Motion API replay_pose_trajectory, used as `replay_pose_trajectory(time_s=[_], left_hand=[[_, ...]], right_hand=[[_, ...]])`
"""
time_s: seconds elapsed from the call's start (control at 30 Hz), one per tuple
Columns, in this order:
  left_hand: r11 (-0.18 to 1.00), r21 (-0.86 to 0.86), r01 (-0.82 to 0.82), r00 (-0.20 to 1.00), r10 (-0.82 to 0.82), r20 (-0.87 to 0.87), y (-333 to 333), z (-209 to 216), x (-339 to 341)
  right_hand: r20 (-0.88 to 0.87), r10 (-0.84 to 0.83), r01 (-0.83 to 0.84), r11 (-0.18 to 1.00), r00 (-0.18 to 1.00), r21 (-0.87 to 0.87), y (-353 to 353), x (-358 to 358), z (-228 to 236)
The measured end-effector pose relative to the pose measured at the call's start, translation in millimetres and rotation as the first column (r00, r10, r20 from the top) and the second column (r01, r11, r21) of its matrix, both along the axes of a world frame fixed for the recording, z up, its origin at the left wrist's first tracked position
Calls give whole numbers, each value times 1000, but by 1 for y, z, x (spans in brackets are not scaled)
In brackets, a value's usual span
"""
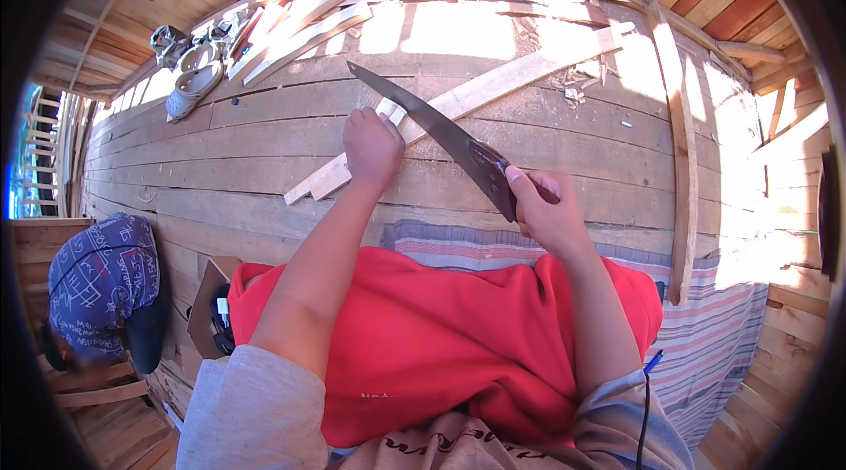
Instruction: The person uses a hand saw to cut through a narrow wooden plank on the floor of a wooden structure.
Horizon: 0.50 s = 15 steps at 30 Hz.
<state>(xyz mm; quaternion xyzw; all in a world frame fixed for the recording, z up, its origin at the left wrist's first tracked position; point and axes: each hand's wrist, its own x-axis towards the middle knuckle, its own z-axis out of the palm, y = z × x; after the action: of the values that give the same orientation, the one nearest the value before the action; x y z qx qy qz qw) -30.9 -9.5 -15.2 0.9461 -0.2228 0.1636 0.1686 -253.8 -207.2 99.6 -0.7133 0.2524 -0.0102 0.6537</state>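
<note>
A hand saw [445, 133] slants across the middle of the view, its dark blade pointing to the far left. My right hand [551, 210] is wrapped round its dark handle. My left hand [372, 148] is closed around a short pale wood piece [390, 109], whose end sticks out beside the blade near the saw's tip. Whether the teeth touch the wood I cannot tell. Beneath the saw and my left hand, a long pale plank [493, 89] lies diagonally on the board floor, with another strip along its near end.
Wood strips [304, 43] lie at the far left beside grey clogs [196, 82]. Wood scraps [573, 87] are scattered at the far right. A beam [677, 144] stands right, near a striped cloth [714, 320]. Red cloth [441, 320] covers my lap. Another person [106, 285] is at the left.
</note>
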Motion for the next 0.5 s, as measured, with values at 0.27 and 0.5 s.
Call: replay_pose_trajectory(time_s=[0.27, 0.5], left_hand=[[1000, 29, -7, 996, 9, -89, -2, 11, 7], [994, 19, 106, 992, -105, -64, 3, 7, 6]], right_hand=[[-28, 21, -19, 999, 999, 43, 6, 12, -5], [98, -1, 15, 989, 995, -145, 6, 5, -11]])
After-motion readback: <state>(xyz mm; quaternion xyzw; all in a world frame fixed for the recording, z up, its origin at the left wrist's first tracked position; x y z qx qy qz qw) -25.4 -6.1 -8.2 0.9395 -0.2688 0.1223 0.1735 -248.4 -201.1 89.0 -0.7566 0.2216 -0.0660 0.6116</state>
